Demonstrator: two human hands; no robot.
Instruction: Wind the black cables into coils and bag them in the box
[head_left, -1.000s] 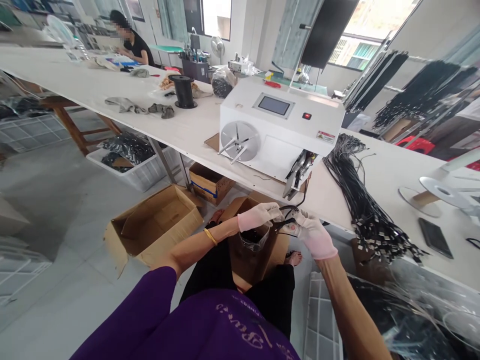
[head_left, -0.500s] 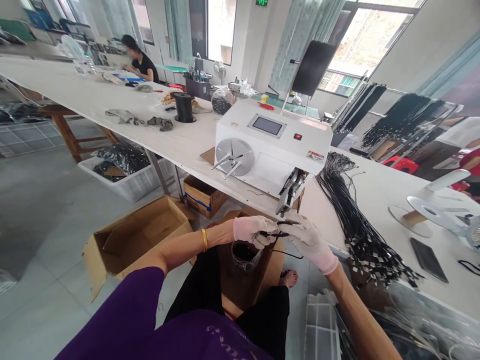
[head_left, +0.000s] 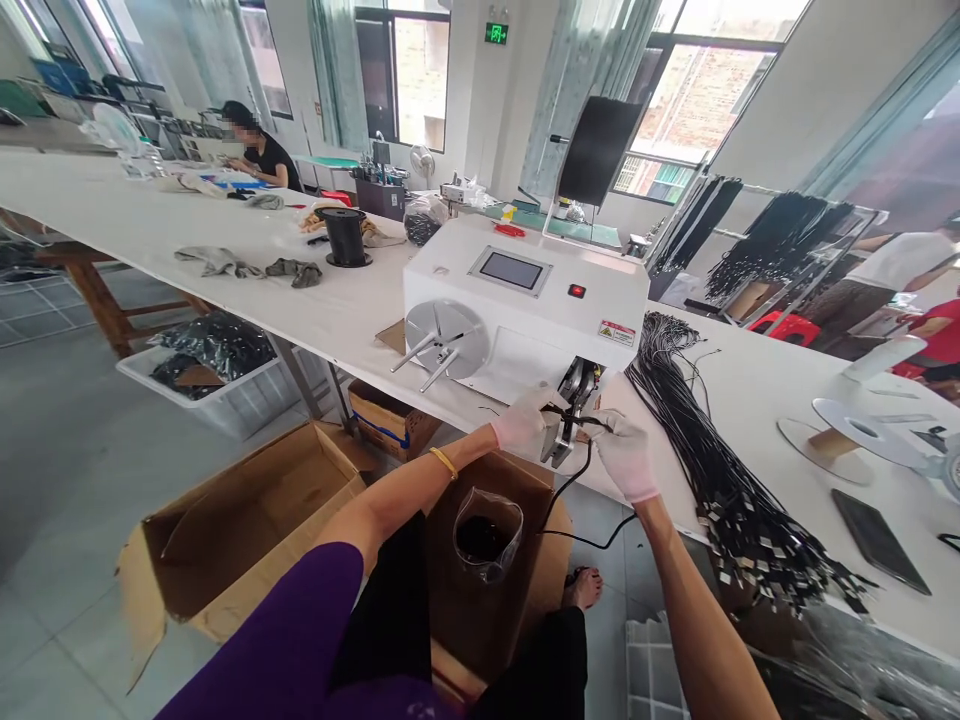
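A black cable [head_left: 576, 420] is stretched between my gloved hands across the metal jaws [head_left: 561, 440] at the front of a white machine [head_left: 517, 315]. My left hand [head_left: 527, 418] is closed on the cable just left of the jaws. On the right side, my right hand [head_left: 621, 450] pinches the same cable, and a loose length hangs down from there. Both hands wear white gloves. The machine has a small screen [head_left: 511, 271], a lit red switch [head_left: 577, 291] and a round disc with pegs [head_left: 445, 340].
Right of the machine lies a big bundle of black cables [head_left: 697, 440], with a phone [head_left: 879, 540] and a white spool [head_left: 847, 428] beyond. Below me stands a cardboard box [head_left: 480, 620] holding a clear plastic bag [head_left: 489, 535]. Another person [head_left: 266, 155] sits far left.
Both hands have moved forward, from in front of the machine to its jaws, and drawn apart with the cable between them. The camera view has shifted slightly.
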